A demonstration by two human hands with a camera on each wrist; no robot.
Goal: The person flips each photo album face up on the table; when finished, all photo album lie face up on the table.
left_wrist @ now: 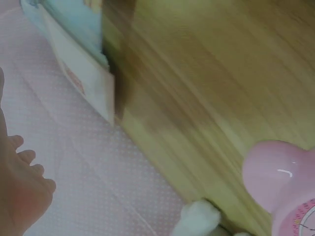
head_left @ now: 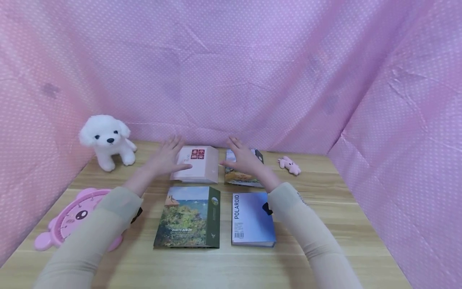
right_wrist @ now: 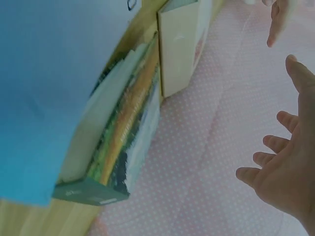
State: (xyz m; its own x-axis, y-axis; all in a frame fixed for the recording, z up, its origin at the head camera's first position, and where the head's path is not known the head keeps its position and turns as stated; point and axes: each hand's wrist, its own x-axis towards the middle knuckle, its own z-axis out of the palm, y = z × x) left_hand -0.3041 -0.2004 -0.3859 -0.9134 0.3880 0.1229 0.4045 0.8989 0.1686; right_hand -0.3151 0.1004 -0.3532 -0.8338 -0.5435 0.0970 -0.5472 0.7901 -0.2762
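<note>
Green-spined photo album [head_left: 187,218] reads "PHOTO ALBUM", blue album [head_left: 250,224] "POLAROID", pale book [head_left: 198,172] "平安喜樂"; left hand [head_left: 166,158] and right hand [head_left: 245,159] are stretched forward, released, fingers extended.

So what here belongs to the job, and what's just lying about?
Likely part of the job:
cream book with red characters
back-right scenic book
green photo album
blue POLAROID book

Seemingly just lying about:
white plush dog
pink cartoon dial
small pink toy

a pale book [head_left: 199,168] with red-blocked characters is lying near the left hand [head_left: 164,159], while a landscape-covered album [head_left: 236,177] is lying beside it, near the right hand [head_left: 248,159].
</note>
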